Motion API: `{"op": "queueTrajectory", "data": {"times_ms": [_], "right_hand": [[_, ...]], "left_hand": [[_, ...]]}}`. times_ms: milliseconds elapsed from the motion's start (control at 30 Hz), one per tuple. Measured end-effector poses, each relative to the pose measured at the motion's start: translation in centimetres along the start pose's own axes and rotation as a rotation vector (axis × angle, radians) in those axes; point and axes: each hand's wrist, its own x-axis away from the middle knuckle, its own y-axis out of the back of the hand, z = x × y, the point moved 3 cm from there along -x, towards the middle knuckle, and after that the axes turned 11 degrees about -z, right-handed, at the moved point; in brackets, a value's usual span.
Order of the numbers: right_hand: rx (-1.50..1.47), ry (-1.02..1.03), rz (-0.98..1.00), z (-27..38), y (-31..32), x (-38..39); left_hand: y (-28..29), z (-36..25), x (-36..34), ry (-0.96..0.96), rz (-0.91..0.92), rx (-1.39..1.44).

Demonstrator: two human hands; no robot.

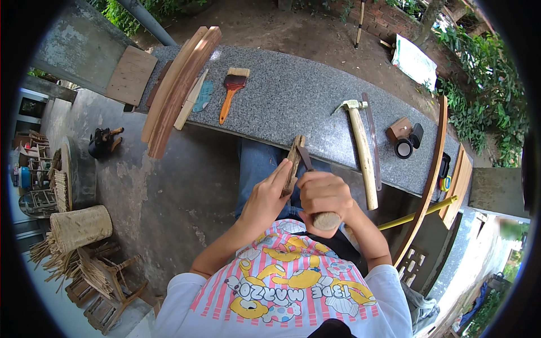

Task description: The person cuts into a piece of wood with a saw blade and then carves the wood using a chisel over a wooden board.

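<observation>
My left hand grips a rough, narrow wooden piece, its upper end resting at the near edge of the grey granite bench. In my right hand is a dark metal blade with a round wooden handle, angled against or just beside the piece. A claw hammer with a pale handle lies to the right, beside a long flat metal strip. An orange-handled brush lies farther left on the bench.
Wooden boards overhang the bench's left; long strips lie right, near a black round object and yellow bar. A dog lies on the concrete floor. Bundled sticks and chairs stand lower left.
</observation>
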Motion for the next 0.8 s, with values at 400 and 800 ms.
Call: {"op": "queueTrajectory", "data": {"times_ms": [400,800], "right_hand": [[0.064,-0.043,-0.002,-3.1,1.3,0.4],[0.022,-0.011,0.025,-1.4,0.1,-0.9]], "left_hand": [[0.0,-0.2,0.1,0.0,-0.065,0.035],[0.0,0.3,-0.2,-0.032,0.02,-0.012]]}}
